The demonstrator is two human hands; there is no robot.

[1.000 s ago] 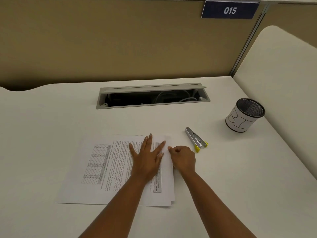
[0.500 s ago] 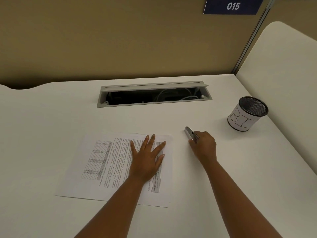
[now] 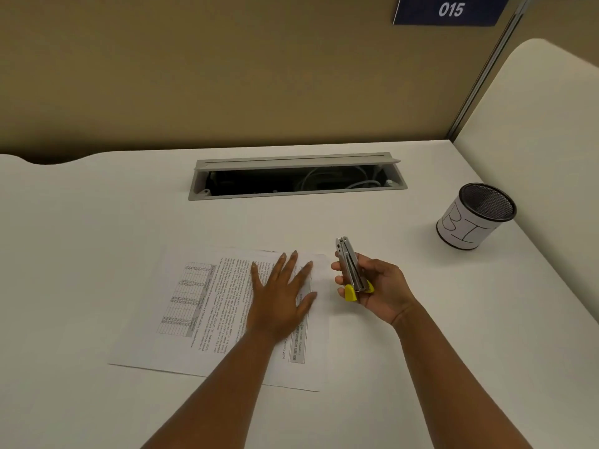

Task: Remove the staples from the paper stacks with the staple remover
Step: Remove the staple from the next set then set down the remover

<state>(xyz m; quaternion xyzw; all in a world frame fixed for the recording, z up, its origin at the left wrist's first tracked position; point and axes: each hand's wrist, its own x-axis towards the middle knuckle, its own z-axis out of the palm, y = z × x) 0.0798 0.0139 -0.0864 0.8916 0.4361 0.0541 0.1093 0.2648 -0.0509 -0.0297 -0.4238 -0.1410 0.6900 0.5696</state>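
Surface: white desk [image 3: 97,254], matte, with a curved cut-out at its far left edge. A grey cable hatch [image 3: 296,176] is set into the desk near the back, lid tipped up; pale cables show in the dark recess.

Room: tan partition [image 3: 227,66] runs behind the desk. A dark blue plate [image 3: 450,9] reading "015" hangs at its upper right. A grey metal post [image 3: 486,69] divides it from a cream side panel [image 3: 544,124] with a rounded top corner on the right.

Paper stack [image 3: 207,306]: lies flat on the desk, centre-near, turned sideways to the viewer. Printed text and a table are visible; a boxed heading runs along its right side. Staple not discernible.

Left hand [image 3: 278,296]: palm down, fingers straight and spread, pressing flat on the right half of the stack.

Right hand [image 3: 379,286]: lifted just right of the stack's far right corner, fingers curled round the staple remover [image 3: 350,270]. The tool is silver metal with yellow tips at the near end; its far end points away from the viewer. It does not touch the paper.

Mesh cup [image 3: 476,215]: black, wrapped in white paper with hand-drawn letters, standing upright at the desk's right, well apart from the hands.
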